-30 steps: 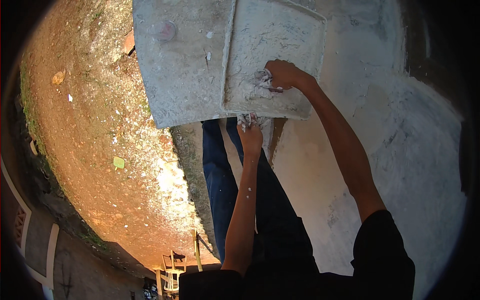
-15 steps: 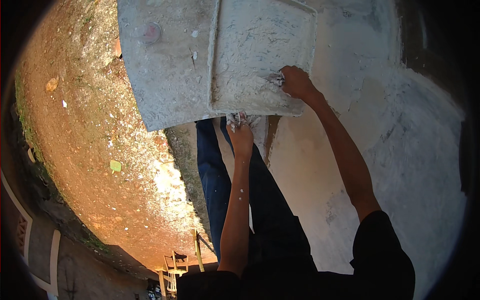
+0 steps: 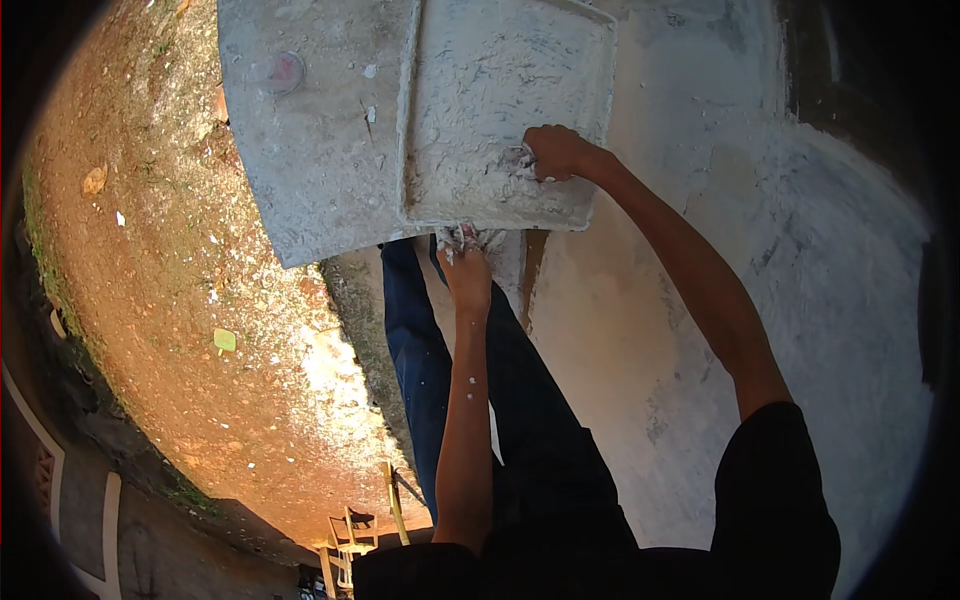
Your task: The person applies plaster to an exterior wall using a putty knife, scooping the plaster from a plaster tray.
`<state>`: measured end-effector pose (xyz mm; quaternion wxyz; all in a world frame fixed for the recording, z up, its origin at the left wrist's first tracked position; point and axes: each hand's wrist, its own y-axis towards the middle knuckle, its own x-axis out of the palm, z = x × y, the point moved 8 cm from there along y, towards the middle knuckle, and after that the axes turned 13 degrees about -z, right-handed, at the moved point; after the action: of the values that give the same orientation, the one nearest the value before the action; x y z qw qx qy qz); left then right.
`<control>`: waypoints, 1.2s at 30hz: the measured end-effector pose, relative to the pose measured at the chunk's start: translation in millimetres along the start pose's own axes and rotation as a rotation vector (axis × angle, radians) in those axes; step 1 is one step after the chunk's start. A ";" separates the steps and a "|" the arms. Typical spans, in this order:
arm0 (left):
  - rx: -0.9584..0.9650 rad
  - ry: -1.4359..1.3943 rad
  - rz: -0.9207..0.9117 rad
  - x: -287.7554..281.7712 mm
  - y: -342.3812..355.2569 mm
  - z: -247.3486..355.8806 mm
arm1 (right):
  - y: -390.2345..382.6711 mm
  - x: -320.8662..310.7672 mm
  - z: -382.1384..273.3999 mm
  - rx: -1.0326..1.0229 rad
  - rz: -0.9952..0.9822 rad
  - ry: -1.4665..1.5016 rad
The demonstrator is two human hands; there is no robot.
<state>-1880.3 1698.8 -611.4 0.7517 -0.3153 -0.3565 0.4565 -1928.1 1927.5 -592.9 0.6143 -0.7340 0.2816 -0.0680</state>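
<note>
Looking straight down here. There's a shallow square grey tray smeared with pale plaster (image 3: 500, 90) sitting on a flat grey concrete slab (image 3: 310, 150), taking up the right part of it, with its near edge running just past the slab's edge.

The right hand (image 3: 552, 152) is down inside the tray near the lower right corner, fingers curled into a tight grip around a lump of wet whitish plaster (image 3: 518, 160) where it meets the tray floor. Can't see exactly how much it's holding, since the fist covers most of it.

The left hand (image 3: 466, 268) is at the tray's near rim, about the middle of that edge, fingers (image 3: 462, 240) caked in the same white stuff and hooked up against the underside of the rim. Can't tell if that grip is properly closed on the rim or just pressing on it, because the fingertips are hidden in plaster.

Below the arms you can see the person's dark blue trousers (image 3: 420, 350) and a black sleeve (image 3: 770, 490). Off to the left is reddish-brown dirt ground (image 3: 180, 300) with small stones and a yellowish leaf (image 3: 225, 340). To the right is a pale plastered surface (image 3: 820, 280), and a yellow wooden frame (image 3: 350, 530) sits near the bottom edge.
</note>
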 end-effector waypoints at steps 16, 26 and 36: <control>0.152 1.009 -0.024 21.2 -13.6 22.9 | -6.3 24.8 34.9 0.048 0.158 0.144; -0.052 0.365 0.115 21.4 -21.8 34.1 | -2.8 28.6 44.4 0.037 0.235 0.382; -0.013 0.627 -0.013 27.4 -15.1 28.8 | 5.5 30.6 31.2 0.035 0.280 0.389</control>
<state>-1888.0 1722.2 -576.7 0.8259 -0.4432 -0.1121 0.3301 -1890.6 1938.7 -612.9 0.5643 -0.6501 0.4927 -0.1271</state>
